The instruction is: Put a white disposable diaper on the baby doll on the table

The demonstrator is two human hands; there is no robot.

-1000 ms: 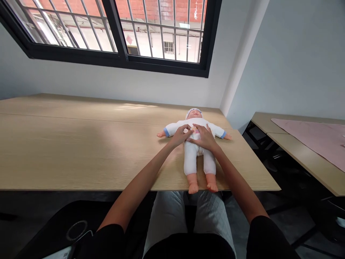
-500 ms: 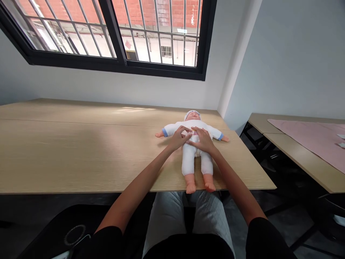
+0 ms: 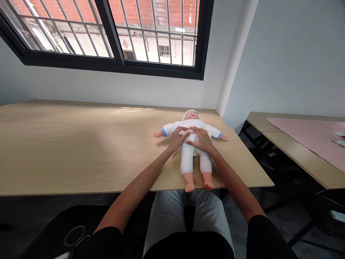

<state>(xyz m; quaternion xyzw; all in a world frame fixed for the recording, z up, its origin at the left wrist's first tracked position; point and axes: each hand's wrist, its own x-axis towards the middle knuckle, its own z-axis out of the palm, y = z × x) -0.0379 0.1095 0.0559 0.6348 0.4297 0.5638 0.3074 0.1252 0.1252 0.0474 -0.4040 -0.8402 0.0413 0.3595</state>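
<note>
A baby doll (image 3: 188,158) lies on its back on the wooden table, arms spread wide, feet at the front edge. It wears a white outfit with blue cuffs and a white patterned cap (image 3: 191,113). My left hand (image 3: 178,139) rests on one side of its belly, fingers curved and thumb held apart. On the other side, my right hand (image 3: 202,140) lies with fingers spread over the waist. Between the hands shows a white, pink-marked patch (image 3: 192,137), perhaps a diaper front; the fingers partly hide it.
The wooden table (image 3: 81,154) stretches left below a barred window (image 3: 159,36). To the right, across a gap, a second table (image 3: 302,154) carries a pink cloth (image 3: 309,133) with small white packets (image 3: 340,142). A black chair (image 3: 67,223) stands at lower left.
The view has shifted slightly. My hands stay on the doll's belly with only slight finger movement, and the doll lies as before.
</note>
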